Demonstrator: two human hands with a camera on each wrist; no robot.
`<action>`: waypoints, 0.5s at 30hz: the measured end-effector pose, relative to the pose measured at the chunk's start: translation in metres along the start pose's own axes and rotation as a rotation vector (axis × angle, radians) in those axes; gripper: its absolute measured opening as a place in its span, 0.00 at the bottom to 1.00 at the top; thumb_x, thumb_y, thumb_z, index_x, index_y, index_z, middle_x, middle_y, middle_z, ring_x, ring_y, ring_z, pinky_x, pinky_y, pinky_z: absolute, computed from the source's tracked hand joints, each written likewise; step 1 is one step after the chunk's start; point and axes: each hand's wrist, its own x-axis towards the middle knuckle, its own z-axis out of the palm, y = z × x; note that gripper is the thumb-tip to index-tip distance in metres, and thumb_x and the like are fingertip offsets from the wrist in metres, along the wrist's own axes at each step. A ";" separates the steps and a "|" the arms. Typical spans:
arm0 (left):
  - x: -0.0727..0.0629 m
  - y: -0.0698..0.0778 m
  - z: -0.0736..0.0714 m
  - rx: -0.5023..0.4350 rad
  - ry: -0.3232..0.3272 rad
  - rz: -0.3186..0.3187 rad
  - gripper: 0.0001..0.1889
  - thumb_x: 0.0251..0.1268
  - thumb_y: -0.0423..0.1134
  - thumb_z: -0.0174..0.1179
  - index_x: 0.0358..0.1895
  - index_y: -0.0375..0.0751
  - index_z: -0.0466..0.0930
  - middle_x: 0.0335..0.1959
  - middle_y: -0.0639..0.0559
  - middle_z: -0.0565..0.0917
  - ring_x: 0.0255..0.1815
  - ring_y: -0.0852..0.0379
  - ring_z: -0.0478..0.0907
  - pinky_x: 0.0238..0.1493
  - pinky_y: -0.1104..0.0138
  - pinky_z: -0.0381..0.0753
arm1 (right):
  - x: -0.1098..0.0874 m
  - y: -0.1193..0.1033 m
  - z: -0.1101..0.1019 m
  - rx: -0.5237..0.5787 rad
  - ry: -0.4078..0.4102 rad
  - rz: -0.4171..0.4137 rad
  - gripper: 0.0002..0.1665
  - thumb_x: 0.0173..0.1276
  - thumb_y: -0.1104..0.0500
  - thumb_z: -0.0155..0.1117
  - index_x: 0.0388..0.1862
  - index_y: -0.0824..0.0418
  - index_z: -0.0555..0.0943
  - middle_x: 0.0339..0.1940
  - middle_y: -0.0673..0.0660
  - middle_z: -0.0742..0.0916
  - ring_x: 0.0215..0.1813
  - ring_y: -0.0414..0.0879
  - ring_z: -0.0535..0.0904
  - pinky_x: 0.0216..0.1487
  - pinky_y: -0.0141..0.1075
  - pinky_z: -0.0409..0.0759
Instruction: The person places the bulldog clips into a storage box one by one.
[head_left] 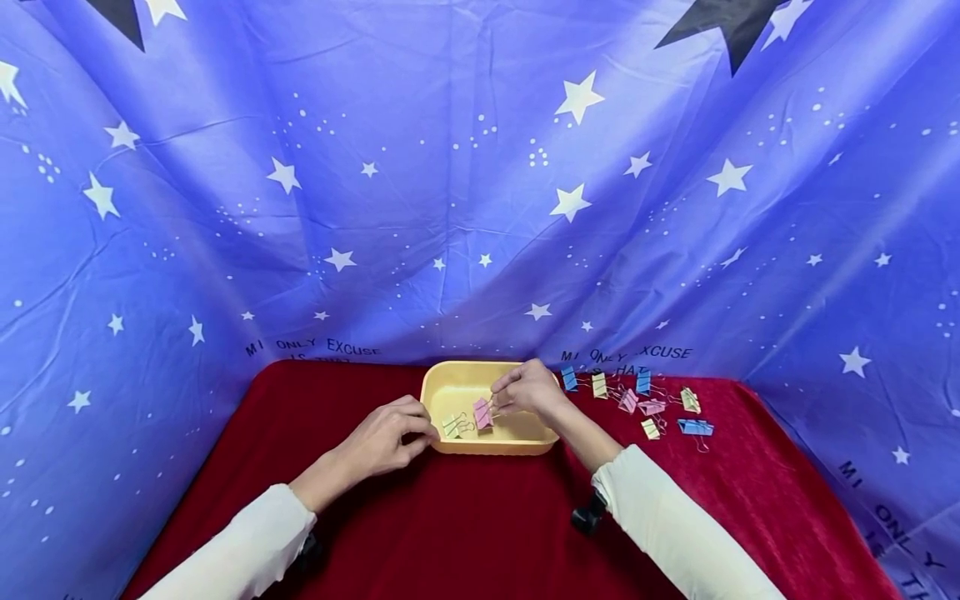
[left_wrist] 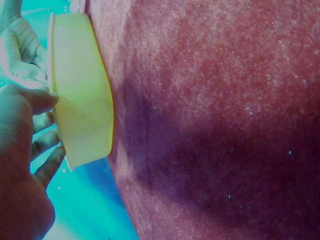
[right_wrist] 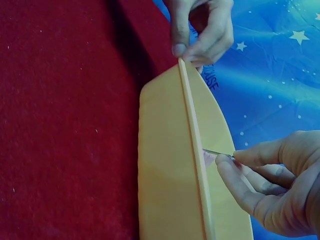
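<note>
A shallow yellow plastic tray (head_left: 517, 447) stands on the red cloth. My left hand (head_left: 392, 437) grips its left rim between thumb and fingers, as the left wrist view also shows. Over the tray, my right hand (head_left: 528, 390) pinches the wire handle of a pink binder clip (head_left: 482, 413) between thumb and fingertip. In the right wrist view most of that clip is hidden behind the tray wall (right_wrist: 167, 150). A pale yellow binder clip (head_left: 453, 427) lies inside the tray at its left end.
Right of the tray several binder clips are spread on the red cloth (head_left: 480, 525), among them a blue clip (head_left: 696, 427), a pink clip (head_left: 628, 401) and a yellow clip (head_left: 690, 401). A blue star-printed curtain (head_left: 450, 208) rises behind and at both sides.
</note>
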 end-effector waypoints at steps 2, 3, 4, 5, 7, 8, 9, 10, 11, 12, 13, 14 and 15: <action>0.000 0.000 0.000 0.004 -0.001 0.002 0.08 0.64 0.30 0.78 0.41 0.49 0.97 0.39 0.58 0.91 0.46 0.59 0.84 0.51 0.65 0.89 | -0.001 0.000 0.003 -0.063 -0.012 -0.025 0.16 0.62 0.76 0.77 0.50 0.79 0.90 0.42 0.70 0.96 0.41 0.54 0.96 0.53 0.45 0.96; 0.001 0.001 0.000 0.007 -0.001 0.003 0.08 0.64 0.30 0.79 0.41 0.49 0.97 0.39 0.58 0.91 0.46 0.59 0.83 0.51 0.65 0.89 | -0.002 0.000 0.003 -0.110 -0.008 -0.035 0.16 0.62 0.74 0.78 0.49 0.77 0.91 0.42 0.68 0.96 0.42 0.53 0.96 0.55 0.43 0.95; 0.001 0.001 0.001 0.008 0.000 0.004 0.08 0.64 0.31 0.79 0.41 0.49 0.97 0.39 0.58 0.90 0.45 0.59 0.83 0.50 0.66 0.89 | -0.002 0.000 0.004 -0.152 0.001 -0.036 0.16 0.62 0.73 0.79 0.49 0.75 0.92 0.42 0.66 0.96 0.44 0.52 0.95 0.57 0.42 0.94; 0.002 0.001 0.001 0.010 0.000 0.005 0.08 0.64 0.31 0.79 0.41 0.49 0.97 0.39 0.59 0.90 0.45 0.60 0.83 0.50 0.66 0.89 | -0.003 0.000 0.003 -0.188 0.008 -0.036 0.15 0.61 0.71 0.79 0.49 0.74 0.93 0.43 0.65 0.97 0.45 0.52 0.95 0.58 0.42 0.93; 0.002 0.002 0.001 0.012 -0.001 0.005 0.07 0.65 0.31 0.79 0.41 0.49 0.97 0.39 0.59 0.90 0.45 0.60 0.83 0.50 0.66 0.88 | -0.004 0.001 0.001 -0.238 0.027 -0.028 0.15 0.61 0.70 0.80 0.48 0.71 0.94 0.43 0.63 0.97 0.46 0.53 0.94 0.59 0.42 0.92; 0.002 0.001 0.001 0.015 -0.001 0.006 0.07 0.65 0.32 0.79 0.41 0.49 0.97 0.39 0.59 0.90 0.45 0.60 0.83 0.50 0.67 0.88 | -0.004 0.001 -0.001 -0.232 0.031 -0.015 0.16 0.62 0.70 0.79 0.49 0.72 0.93 0.44 0.64 0.97 0.47 0.55 0.95 0.59 0.43 0.93; 0.002 0.001 0.001 0.015 -0.001 0.005 0.07 0.65 0.32 0.80 0.41 0.49 0.97 0.39 0.59 0.90 0.45 0.60 0.83 0.50 0.67 0.88 | -0.005 0.001 -0.003 -0.222 0.035 0.002 0.16 0.63 0.70 0.79 0.50 0.71 0.93 0.44 0.64 0.97 0.47 0.57 0.96 0.59 0.44 0.94; 0.002 0.001 0.001 0.017 0.000 0.004 0.07 0.65 0.32 0.80 0.41 0.49 0.97 0.39 0.59 0.90 0.45 0.60 0.83 0.50 0.67 0.88 | -0.005 0.001 -0.005 -0.199 0.032 0.015 0.17 0.64 0.70 0.78 0.52 0.72 0.93 0.45 0.66 0.96 0.48 0.59 0.96 0.58 0.45 0.94; 0.002 0.001 0.001 0.019 -0.001 0.001 0.07 0.65 0.32 0.80 0.41 0.49 0.98 0.39 0.59 0.90 0.45 0.60 0.83 0.50 0.67 0.89 | -0.006 0.001 -0.008 -0.178 0.025 0.023 0.17 0.64 0.71 0.78 0.53 0.73 0.92 0.46 0.67 0.96 0.49 0.61 0.97 0.58 0.46 0.95; 0.001 0.001 0.000 0.020 -0.001 -0.001 0.07 0.65 0.32 0.80 0.42 0.49 0.98 0.39 0.59 0.90 0.45 0.60 0.83 0.50 0.67 0.89 | -0.006 0.001 -0.010 -0.159 0.017 0.033 0.18 0.66 0.71 0.77 0.54 0.74 0.91 0.48 0.68 0.96 0.50 0.61 0.96 0.58 0.46 0.95; 0.001 0.000 0.000 0.022 -0.001 -0.002 0.07 0.65 0.32 0.80 0.42 0.49 0.98 0.38 0.59 0.90 0.45 0.60 0.83 0.50 0.67 0.89 | -0.007 0.000 -0.011 -0.143 0.012 0.041 0.18 0.66 0.71 0.77 0.55 0.74 0.91 0.49 0.69 0.95 0.51 0.62 0.96 0.58 0.46 0.95; 0.001 0.000 0.000 0.022 -0.001 -0.003 0.07 0.65 0.32 0.80 0.42 0.49 0.98 0.38 0.59 0.90 0.45 0.60 0.83 0.50 0.67 0.89 | -0.008 -0.001 -0.013 -0.136 0.006 0.042 0.18 0.67 0.72 0.76 0.56 0.75 0.90 0.50 0.70 0.95 0.52 0.62 0.96 0.58 0.46 0.95; 0.001 0.000 0.000 0.020 -0.002 -0.006 0.07 0.65 0.32 0.80 0.42 0.49 0.98 0.39 0.59 0.90 0.45 0.60 0.83 0.50 0.67 0.89 | -0.009 -0.002 -0.014 -0.130 0.005 0.045 0.18 0.68 0.72 0.76 0.57 0.76 0.90 0.51 0.70 0.95 0.53 0.63 0.96 0.59 0.47 0.94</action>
